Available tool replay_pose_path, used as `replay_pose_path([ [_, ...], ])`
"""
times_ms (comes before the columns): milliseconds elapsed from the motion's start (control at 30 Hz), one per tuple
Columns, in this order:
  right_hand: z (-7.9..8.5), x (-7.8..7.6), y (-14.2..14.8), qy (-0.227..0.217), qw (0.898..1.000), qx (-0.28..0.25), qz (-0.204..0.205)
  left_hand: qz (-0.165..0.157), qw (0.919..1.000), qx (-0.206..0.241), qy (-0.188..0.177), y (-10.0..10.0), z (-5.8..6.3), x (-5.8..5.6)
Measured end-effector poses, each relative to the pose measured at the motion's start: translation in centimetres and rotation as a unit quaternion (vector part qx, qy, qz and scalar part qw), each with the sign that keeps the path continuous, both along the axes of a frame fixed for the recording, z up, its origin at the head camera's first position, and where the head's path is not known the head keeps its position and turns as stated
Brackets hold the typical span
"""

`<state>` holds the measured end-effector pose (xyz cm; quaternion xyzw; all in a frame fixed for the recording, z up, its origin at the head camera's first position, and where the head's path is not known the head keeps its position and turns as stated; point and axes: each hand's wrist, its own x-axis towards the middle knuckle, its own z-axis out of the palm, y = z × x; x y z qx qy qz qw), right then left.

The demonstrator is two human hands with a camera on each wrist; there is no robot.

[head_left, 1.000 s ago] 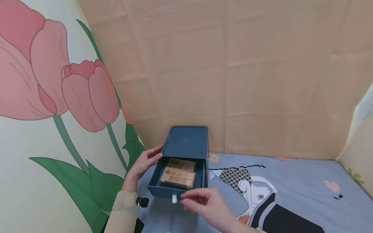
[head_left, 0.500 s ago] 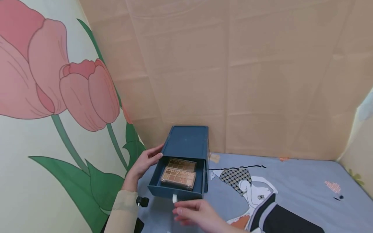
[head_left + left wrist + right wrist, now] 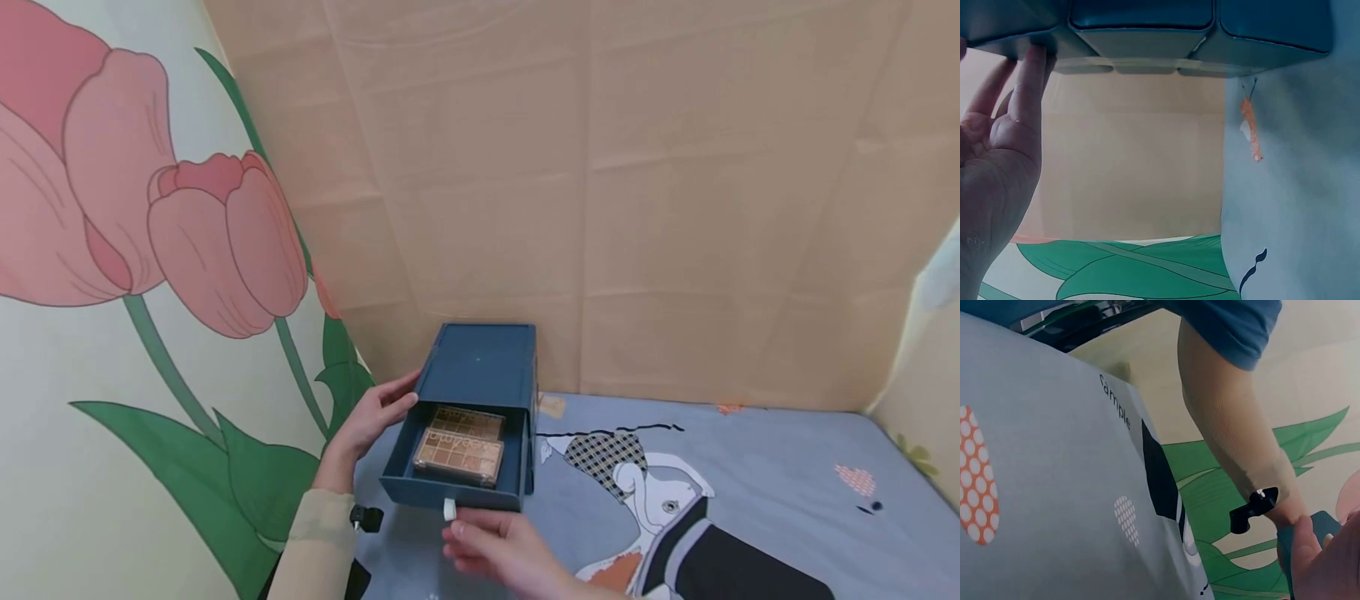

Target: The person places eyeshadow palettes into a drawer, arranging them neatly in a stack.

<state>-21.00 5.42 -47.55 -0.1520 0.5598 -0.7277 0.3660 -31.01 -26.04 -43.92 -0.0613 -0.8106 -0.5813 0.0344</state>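
A dark blue drawer box [image 3: 477, 362] stands against the back cover, its upper drawer [image 3: 512, 467] pulled out. Inside the drawer lie two brown eyeshadow palettes [image 3: 459, 458], one partly overlapping the other. My left hand [image 3: 373, 421] rests on the box's left side, with the thumb at its front top corner; the left wrist view shows the fingers stretched against the blue wall. At the drawer front, my right hand [image 3: 498, 546] pinches the white pull tab [image 3: 449, 509] with thumb and index finger. The other right fingers are curled underneath.
A blue-grey printed cloth [image 3: 772, 467] covers the surface to the right. Tan sheeting [image 3: 600, 208] hangs behind the box. The tulip-painted wall [image 3: 67, 358] rises close on the left. A black wrist camera [image 3: 366, 520] sits on the left sleeve.
My right hand has moved left to the pull tab and its fingertips have come together there. The left hand, drawer and palettes have stayed in place.
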Motion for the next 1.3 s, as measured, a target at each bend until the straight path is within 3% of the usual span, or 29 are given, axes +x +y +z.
replay_pose_path([
  [400,0.3,-0.5,-1.7,-0.011,0.996,-0.02,-0.087,-0.006,1.0,0.003,0.006,-0.3,0.1,0.3],
  [600,0.5,-1.6,-2.6,-0.006,0.991,-0.035,-0.126,-0.003,1.0,0.003,-0.002,-0.3,-0.1,0.2],
  [933,0.3,-6.0,-4.2,0.059,0.978,-0.03,-0.2,-0.007,0.9999,0.007,-0.002,-0.6,-0.1,0.2],
  [1300,0.4,-7.3,-4.9,0.12,0.97,-0.02,-0.209,-0.019,0.9994,0.029,-0.001,-1.4,0.2,0.5],
])
